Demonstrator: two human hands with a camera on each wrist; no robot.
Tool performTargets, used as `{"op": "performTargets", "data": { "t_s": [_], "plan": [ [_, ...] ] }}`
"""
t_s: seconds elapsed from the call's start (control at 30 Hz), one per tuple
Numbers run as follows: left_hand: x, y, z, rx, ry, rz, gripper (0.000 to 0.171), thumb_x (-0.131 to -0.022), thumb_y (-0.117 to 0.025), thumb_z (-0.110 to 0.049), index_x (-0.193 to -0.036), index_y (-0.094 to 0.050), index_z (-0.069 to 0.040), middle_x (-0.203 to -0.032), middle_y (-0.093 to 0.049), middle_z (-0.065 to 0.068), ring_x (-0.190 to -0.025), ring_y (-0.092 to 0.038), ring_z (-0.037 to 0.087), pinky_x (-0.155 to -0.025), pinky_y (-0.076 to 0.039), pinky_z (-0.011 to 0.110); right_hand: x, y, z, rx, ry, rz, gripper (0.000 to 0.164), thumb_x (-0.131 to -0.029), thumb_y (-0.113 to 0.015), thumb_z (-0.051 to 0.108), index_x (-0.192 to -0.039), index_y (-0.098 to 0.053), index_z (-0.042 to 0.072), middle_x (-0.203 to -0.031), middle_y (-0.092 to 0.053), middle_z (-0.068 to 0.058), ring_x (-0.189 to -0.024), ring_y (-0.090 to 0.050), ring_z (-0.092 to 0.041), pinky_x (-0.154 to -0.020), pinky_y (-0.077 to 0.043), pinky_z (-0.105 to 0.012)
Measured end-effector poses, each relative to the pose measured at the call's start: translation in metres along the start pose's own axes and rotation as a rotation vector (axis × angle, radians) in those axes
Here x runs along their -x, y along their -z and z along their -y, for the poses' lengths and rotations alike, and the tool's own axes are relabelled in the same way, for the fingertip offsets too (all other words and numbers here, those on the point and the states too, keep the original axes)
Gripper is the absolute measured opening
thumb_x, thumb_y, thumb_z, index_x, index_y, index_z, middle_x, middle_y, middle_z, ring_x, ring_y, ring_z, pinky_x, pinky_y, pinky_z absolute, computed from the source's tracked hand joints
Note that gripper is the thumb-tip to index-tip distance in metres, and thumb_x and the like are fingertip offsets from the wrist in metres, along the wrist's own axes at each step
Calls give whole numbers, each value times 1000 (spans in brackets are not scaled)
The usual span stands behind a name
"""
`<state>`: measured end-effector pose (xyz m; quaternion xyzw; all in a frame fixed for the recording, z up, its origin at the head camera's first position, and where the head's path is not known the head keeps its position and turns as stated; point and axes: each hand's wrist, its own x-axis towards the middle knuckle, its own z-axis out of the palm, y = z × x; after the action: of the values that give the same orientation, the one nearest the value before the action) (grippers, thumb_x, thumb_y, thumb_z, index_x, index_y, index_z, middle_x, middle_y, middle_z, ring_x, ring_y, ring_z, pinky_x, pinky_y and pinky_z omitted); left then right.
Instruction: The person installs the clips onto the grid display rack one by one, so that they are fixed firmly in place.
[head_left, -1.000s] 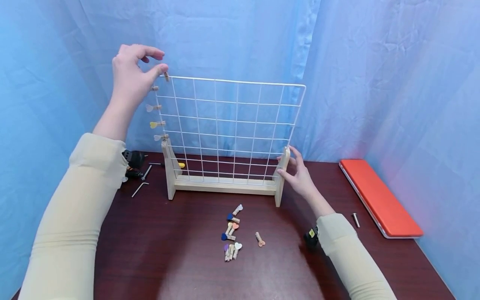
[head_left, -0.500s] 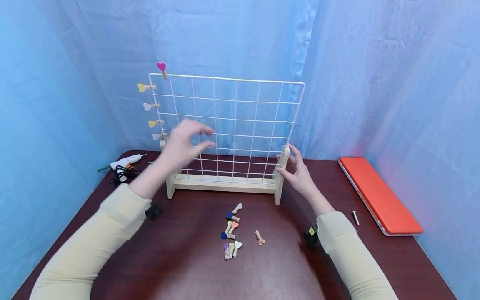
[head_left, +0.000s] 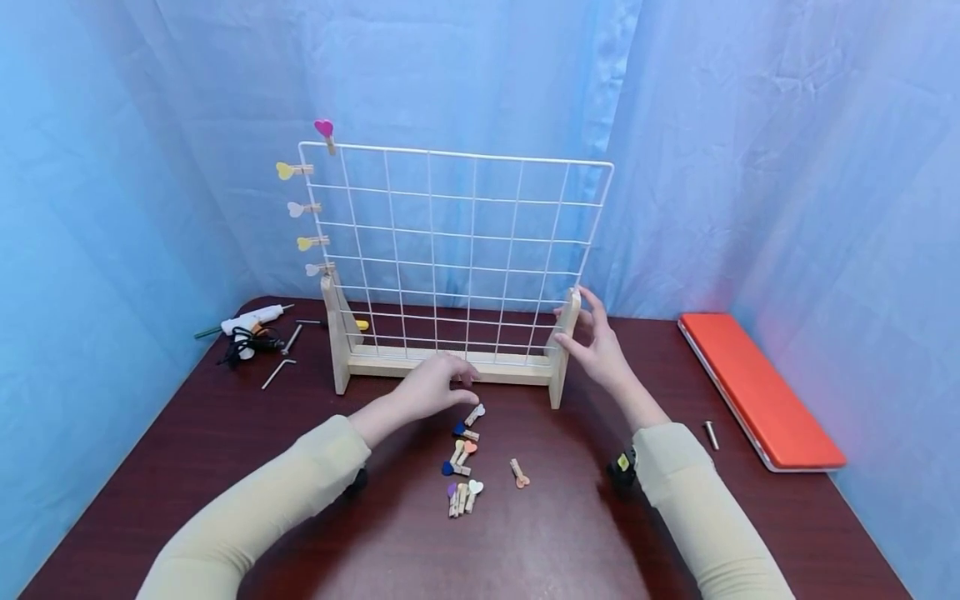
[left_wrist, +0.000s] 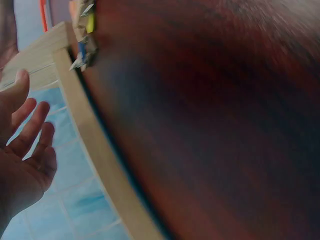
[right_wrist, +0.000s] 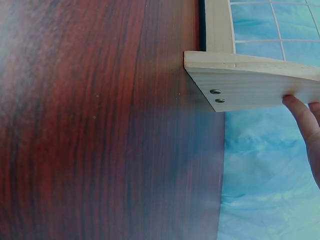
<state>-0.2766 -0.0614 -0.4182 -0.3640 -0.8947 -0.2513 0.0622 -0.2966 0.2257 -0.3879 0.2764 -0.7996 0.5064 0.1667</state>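
A white wire grid stands upright in a wooden stand. My right hand holds the stand's right upright between thumb and fingers; in the right wrist view, fingertips lie against its outer face. With nothing in it, my left hand hovers in front of the stand's crossbar, fingers loosely bent, just behind a small clothespin with a white heart. Several more heart clothespins lie in a loose column on the table. A pink-heart clothespin is clipped on the grid's top edge, and several others line its left edge.
A clothespin with an orange heart lies apart on the right. A red case and a bolt are at far right. Back left are a white glue gun, a hex key and a yellow-tipped tool.
My left hand has let go of the pink-heart clothespin on the grid's top edge and come down and right to the loose clothespins. The right hand stays on the upright.
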Motion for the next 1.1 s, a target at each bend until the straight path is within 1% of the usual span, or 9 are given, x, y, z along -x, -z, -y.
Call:
{"op": "performTargets", "data": {
  "t_s": [0.13,0.23,0.33,0.5,0.67,0.77,0.87,1.0,1.1],
  "plan": [
    [-5,-16,2,23,-2,82,30,-74,-71,-29,-99,-67,-12,-78,-66,-4,-78,-60,11,-75,-46,28,1,0,0,2,0,-4,78,-80,-59,-5,-141,-14,15,-115,-54,-22,-107,-51,-39,-86,-38,-54],
    [-8,-24,5,20,-6,133,29,-74,-71,-30,-96,-67,-12,-72,-64,-7,-71,-58,7,-72,-45,26,0,0,1,2,-2,-5,78,-80,-59,-5,-141,-15,15,-115,-54,-22,-107,-50,-40,-86,-38,-55],
    [-10,-29,7,20,-9,177,25,-74,-71,-30,-92,-68,-13,-65,-61,-10,-62,-54,2,-65,-44,21,1,1,1,2,-7,-3,78,-80,-60,-4,-141,-15,16,-115,-54,-22,-107,-50,-39,-86,-38,-55],
    [-10,-34,8,60,-7,220,15,-75,-71,-27,-82,-68,-15,-57,-59,-9,-51,-50,-1,-54,-41,17,0,1,1,-4,-9,2,78,-81,-59,-4,-141,-14,16,-115,-53,-22,-108,-49,-40,-86,-37,-56],
    [-9,-33,10,115,-1,230,7,-77,-69,-24,-75,-67,-18,-56,-58,-8,-50,-50,1,-53,-40,17,0,0,0,0,-9,-2,78,-81,-59,-4,-141,-14,15,-115,-54,-22,-108,-50,-40,-85,-38,-55],
    [-10,-29,11,142,13,232,6,-79,-67,-24,-78,-67,-19,-58,-58,-9,-53,-51,3,-55,-41,17,1,0,0,3,-12,-1,77,-81,-59,-3,-141,-14,14,-115,-54,-22,-108,-50,-39,-84,-39,-55],
    [-13,-18,10,166,9,217,8,-80,-66,-25,-84,-68,-18,-62,-59,-9,-57,-53,5,-57,-42,19,1,0,0,1,-15,0,77,-81,-59,-3,-141,-14,14,-115,-54,-21,-109,-49,-40,-84,-39,-55],
    [-16,5,7,165,-25,178,12,-82,-64,-25,-89,-68,-16,-63,-60,-8,-57,-54,8,-57,-42,20,1,1,0,7,-17,1,78,-81,-59,-2,-141,-14,18,-116,-53,-23,-109,-49,-40,-84,-39,-54],
    [-17,25,3,147,-39,133,14,-82,-64,-25,-91,-69,-15,-66,-61,-9,-58,-55,8,-57,-43,21,1,1,0,17,-17,3,78,-81,-59,-2,-141,-13,17,-116,-52,-25,-109,-50,-38,-84,-40,-53]
  ]
}}
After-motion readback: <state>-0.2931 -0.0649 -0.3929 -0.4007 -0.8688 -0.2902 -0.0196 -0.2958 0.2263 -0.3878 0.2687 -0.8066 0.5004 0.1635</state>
